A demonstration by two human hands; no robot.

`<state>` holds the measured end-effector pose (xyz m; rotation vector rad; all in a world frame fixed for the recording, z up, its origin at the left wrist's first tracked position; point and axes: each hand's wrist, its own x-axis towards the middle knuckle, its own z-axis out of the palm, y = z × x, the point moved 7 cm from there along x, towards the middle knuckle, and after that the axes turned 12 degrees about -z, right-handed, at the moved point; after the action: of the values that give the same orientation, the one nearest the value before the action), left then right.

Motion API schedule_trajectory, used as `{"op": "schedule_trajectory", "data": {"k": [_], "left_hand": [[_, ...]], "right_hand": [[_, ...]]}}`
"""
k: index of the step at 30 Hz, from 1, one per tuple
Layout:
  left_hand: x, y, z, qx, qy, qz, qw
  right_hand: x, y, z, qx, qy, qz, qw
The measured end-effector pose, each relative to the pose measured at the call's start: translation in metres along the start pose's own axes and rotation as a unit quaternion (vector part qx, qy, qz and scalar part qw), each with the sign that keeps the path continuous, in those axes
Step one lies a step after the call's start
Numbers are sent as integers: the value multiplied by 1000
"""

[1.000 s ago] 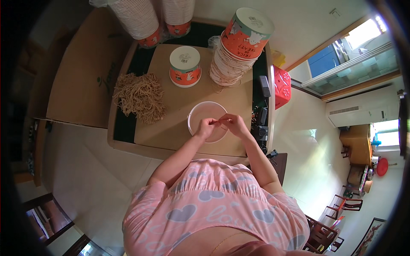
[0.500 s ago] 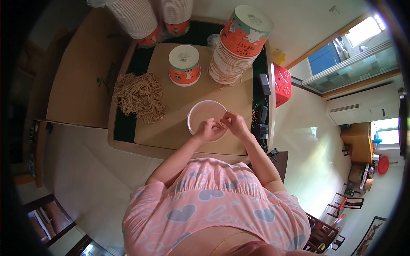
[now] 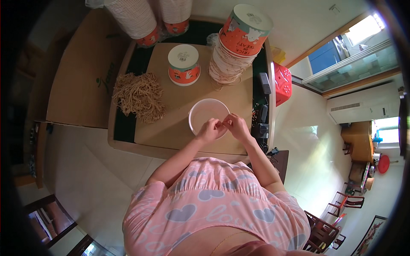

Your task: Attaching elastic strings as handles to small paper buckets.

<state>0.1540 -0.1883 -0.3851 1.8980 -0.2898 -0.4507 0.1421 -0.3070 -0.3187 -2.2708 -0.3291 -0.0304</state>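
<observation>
A white paper bucket (image 3: pixel 197 112) stands on the brown board near the table's front edge, its open top up. At its near right rim my left hand (image 3: pixel 211 129) and my right hand (image 3: pixel 237 127) meet, the fingertips of both pinched close together. Whatever is between those fingers is too small to make out. Beyond and left lies a tangled heap of tan cord (image 3: pixel 139 97). An upturned orange and green paper bucket (image 3: pixel 184 66) sits beyond the one at my hands. Farther right rises a stack of upturned buckets (image 3: pixel 245 36) with pale cords around its lower part.
Two tall wrapped stacks of buckets (image 3: pixel 132 21) stand at the far left. A large cardboard box (image 3: pixel 83 77) is beside the table's left side. Black power adapters (image 3: pixel 261 130) line the right edge, with a red plastic stool (image 3: pixel 282 85) beyond it.
Both hands stay at the rim; their pinched fingertips have shifted slightly away from me and the left fingers have curled more. A small cord end at the bucket's left rim no longer shows.
</observation>
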Motion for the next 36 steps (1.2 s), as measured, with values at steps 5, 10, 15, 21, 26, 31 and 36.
{"op": "schedule_trajectory", "data": {"k": [5,10,15,21,26,31,36], "left_hand": [[-2,-16,9,-377,-127,-351,848],[-3,-26,12,-442,-146,-361,808],[-3,-25,8,-430,-121,-355,821],[-2,-28,5,-376,-101,-346,854],[0,-24,0,-308,-82,-296,900],[-1,-19,-1,-285,-79,-281,913],[-6,-6,-10,-327,-58,-329,884]], "right_hand": [[-14,5,2,32,88,44,995],[-24,3,8,38,160,66,984],[-28,-2,10,86,187,33,978],[-31,4,14,129,165,29,977],[-26,6,4,95,149,72,982],[-17,6,7,63,112,55,990],[-15,11,4,42,115,64,990]]}}
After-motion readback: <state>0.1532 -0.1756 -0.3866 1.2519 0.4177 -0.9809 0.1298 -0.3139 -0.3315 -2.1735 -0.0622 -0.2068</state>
